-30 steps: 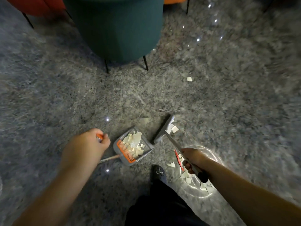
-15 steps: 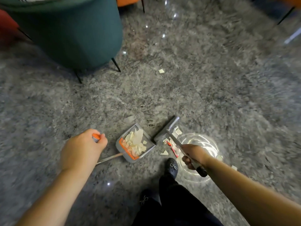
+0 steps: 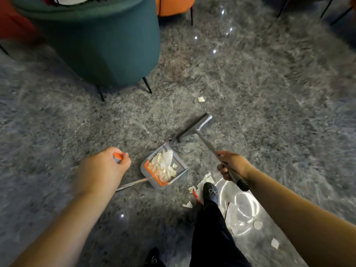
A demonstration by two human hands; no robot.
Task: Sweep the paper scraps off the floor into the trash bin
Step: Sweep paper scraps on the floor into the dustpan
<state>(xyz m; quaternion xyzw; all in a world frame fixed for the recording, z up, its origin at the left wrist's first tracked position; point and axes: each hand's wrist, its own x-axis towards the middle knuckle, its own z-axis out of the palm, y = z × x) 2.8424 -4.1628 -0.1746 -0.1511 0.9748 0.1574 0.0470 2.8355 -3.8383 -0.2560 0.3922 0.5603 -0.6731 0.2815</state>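
Grey shaggy carpet underfoot, blurred toward the edges. Teal chair on thin black legs at upper left, orange seat behind it.

Left hand curled round the orange-capped top of a long handle; pan at its lower end, resting on the carpet near the middle. Pan grey with an orange rim, holding a heap of pale scraps.

Right hand gripping the broom shaft part-way up, black end sticking out behind the wrist. Broom head flat and grey, down at the carpet beyond the pan, well apart from the pan's mouth. Cannot tell whether it touches the pile.

One scrap alone on the carpet past the broom head, toward the chair. More scraps lying close by the black shoe, with something thin and red among them. Further bits at lower right, beside a clear round object catching the light; too glary to tell what it is. Dark trouser leg running down to the bottom edge.
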